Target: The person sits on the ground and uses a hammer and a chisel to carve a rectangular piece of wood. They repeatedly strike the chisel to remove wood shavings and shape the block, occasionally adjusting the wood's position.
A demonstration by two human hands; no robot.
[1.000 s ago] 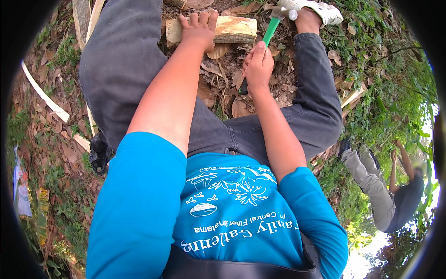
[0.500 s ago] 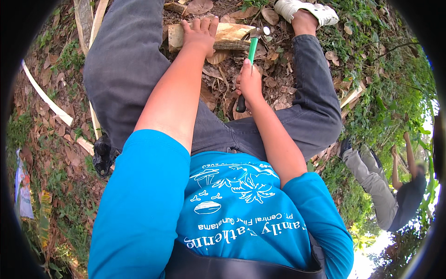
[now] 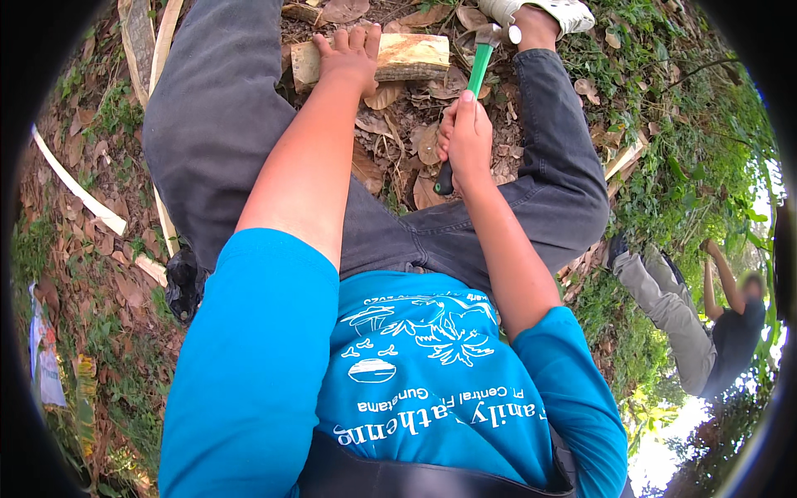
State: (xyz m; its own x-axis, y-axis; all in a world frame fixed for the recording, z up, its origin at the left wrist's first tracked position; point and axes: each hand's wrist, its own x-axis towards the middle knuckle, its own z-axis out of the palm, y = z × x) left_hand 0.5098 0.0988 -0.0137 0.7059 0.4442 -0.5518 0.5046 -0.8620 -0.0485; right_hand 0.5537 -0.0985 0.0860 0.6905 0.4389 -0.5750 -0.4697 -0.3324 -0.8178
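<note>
A split block of pale wood (image 3: pixel 415 54) with bark along its near side lies on dead leaves between my legs. My left hand (image 3: pixel 349 62) presses on its left end, the fingers reaching over the far edge and the thumb at the near side. In my right hand (image 3: pixel 466 137) is a hammer (image 3: pixel 479 70) with a green shaft and a black grip end, my fingers wrapped round the handle. The metal head is raised to the right of the block, apart from it, in front of my shoe.
My bent legs (image 3: pixel 220 124) flank the block, with a pale clog (image 3: pixel 573 15) at the far right. Long pale wood strips (image 3: pixel 79 183) lie at the left among leaves and weeds. Another person (image 3: pixel 735 332) with raised arms is at the right.
The hammer has moved right, its head going from the block's right end to beside my foot. My left hand keeps its place on the wood, which shifts slightly left in view.
</note>
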